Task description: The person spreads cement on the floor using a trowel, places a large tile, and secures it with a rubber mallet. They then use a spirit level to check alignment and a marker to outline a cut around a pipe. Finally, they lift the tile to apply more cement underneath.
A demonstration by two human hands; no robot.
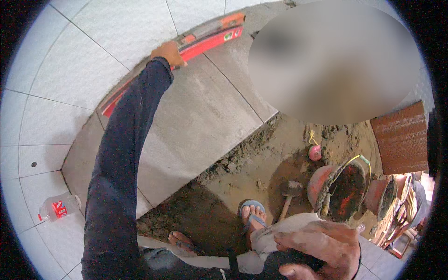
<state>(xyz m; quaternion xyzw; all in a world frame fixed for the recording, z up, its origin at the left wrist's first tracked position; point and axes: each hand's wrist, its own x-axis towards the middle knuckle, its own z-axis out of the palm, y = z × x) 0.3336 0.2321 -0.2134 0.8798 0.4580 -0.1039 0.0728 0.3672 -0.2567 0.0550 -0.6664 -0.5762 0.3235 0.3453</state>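
My left hand (169, 53) reaches far forward and is closed round a long red spirit level (210, 45). The level lies along the foot of the white tiled wall, on the far edge of the grey floor tiles (200, 109). My forearm in its dark sleeve hides part of its left half. Dusty and loosely bent, my right hand (322, 245) rests by my right knee, thumb apart from the fingers. Nothing shows in it. Nearest to it are a mallet (291, 189) with a light handle and a dirty bucket (320, 179).
Wet mortar (242, 172) covers the ground between the tiles and my sandalled feet. A pink ball-like object (315, 152) with yellow string lies beyond the bucket. A second bucket (379, 198), a brown ribbed panel (401, 140) and a plastic bottle (58, 208) stand or lie around. The upper right is blurred.
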